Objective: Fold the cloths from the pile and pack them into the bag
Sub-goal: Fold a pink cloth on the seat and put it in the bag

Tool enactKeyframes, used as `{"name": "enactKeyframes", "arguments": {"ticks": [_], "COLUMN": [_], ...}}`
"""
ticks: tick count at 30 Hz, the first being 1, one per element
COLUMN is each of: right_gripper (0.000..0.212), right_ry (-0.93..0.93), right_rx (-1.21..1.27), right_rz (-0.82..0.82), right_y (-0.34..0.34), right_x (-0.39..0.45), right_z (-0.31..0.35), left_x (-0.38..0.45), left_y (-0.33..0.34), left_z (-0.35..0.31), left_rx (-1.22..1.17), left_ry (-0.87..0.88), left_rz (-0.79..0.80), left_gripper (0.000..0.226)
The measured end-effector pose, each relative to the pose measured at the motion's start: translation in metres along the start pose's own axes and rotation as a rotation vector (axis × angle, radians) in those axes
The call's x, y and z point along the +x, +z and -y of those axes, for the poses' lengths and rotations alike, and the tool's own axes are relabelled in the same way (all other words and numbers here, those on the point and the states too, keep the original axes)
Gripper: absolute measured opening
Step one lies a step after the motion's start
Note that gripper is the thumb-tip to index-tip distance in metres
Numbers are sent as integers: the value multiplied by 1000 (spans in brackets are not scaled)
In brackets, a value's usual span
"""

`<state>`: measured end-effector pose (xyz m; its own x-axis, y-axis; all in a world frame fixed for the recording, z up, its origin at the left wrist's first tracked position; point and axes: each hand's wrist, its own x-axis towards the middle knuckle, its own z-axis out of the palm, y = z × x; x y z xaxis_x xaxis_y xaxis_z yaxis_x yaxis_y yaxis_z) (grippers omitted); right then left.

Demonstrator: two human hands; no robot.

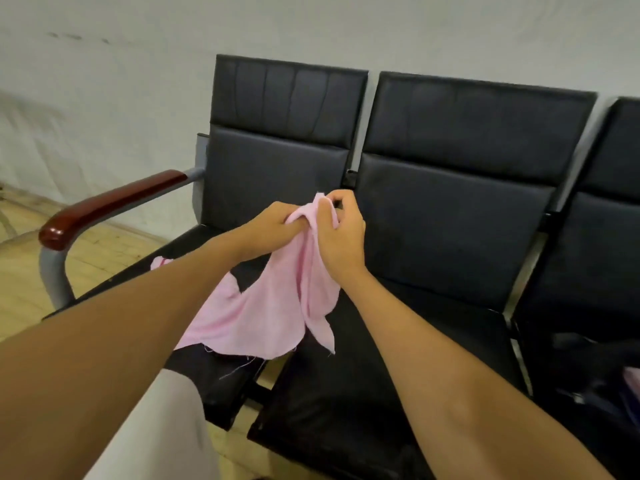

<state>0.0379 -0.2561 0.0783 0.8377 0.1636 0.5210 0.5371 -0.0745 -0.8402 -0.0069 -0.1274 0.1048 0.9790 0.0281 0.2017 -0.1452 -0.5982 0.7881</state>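
Observation:
A pink cloth (270, 313) with frayed edges hangs in the air above the black seats, held up at its top edge. My left hand (273, 226) grips the top edge from the left, fingers curled into the fabric. My right hand (341, 233) pinches the same edge just beside it, thumb and fingers closed on a raised corner. The cloth's lower part drapes down and touches the left seat. A dark bag (595, 372) lies on the seat at the far right, a bit of pink showing at its edge.
A row of black padded seats (450, 209) stands against a white wall. The leftmost seat has a red-brown armrest (104, 206) on a grey metal frame. Wooden floor shows at the left. My light trouser leg (166, 427) is at the bottom.

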Motion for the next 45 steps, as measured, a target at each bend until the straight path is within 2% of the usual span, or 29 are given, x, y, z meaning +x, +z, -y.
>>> {"name": "enactKeyframes", "arguments": {"ticks": [3, 8, 10, 12, 15, 18, 20, 23, 26, 31, 33, 36, 38, 42, 44, 45], "right_gripper": [5, 7, 7, 9, 13, 12, 11, 10, 19, 21, 21, 13, 15, 25, 24, 24], "right_ry": [-14, -78, -94, -85, -65, -56, -65, -63, -35, 93, 138, 144, 161, 236, 242, 230], "right_rx": [-37, -136, -176, -215, -261, -329, -380, -437, -438, -544, -568, -598, -666, -744, -742, -739], "right_rz": [-18, -86, -106, -100, -55, -67, -50, 14, 32, 140, 101, -18, -40, -33, -48, -51], "right_y": [-39, -96, -119, -141, -175, -200, -212, -225, -238, -250, -256, -264, -266, -272, -274, -273], "right_x": [2, 2, 2, 2, -1, -4, -4, -5, -10, -22, -24, -23, -22, -21, -20, -18], "right_z": [14, 27, 32, 36, 37, 38, 40, 46, 51, 48, 44, 43, 44, 45, 46, 48], "left_x": [5, 13, 18, 22, 26, 31, 33, 33, 32, 31, 31, 26, 23, 28, 30, 32], "left_y": [15, 49, 63, 73, 86, 98, 106, 114, 119, 119, 112, 103, 101, 93, 89, 88], "left_z": [-35, -90, -108, -123, -144, -155, -159, -162, -165, -160, -153, -143, -137, -121, -115, -113], "left_rx": [-66, -199, -259, -332, -338, -93, 0, -27, -78, -138, -109, 110, 197, 208, 257, 310], "left_ry": [55, 29, 2, -28, 41, 168, 219, 233, 270, 275, 262, 250, 241, 191, 139, 129], "left_rz": [131, 309, 328, 304, 275, 277, 241, 180, 143, -3, 30, 235, 290, 43, 15, 58], "left_gripper": [15, 56, 64, 59, 52, 29, 24, 21, 19, 10, 12, 16, 18, 30, 28, 24]}}
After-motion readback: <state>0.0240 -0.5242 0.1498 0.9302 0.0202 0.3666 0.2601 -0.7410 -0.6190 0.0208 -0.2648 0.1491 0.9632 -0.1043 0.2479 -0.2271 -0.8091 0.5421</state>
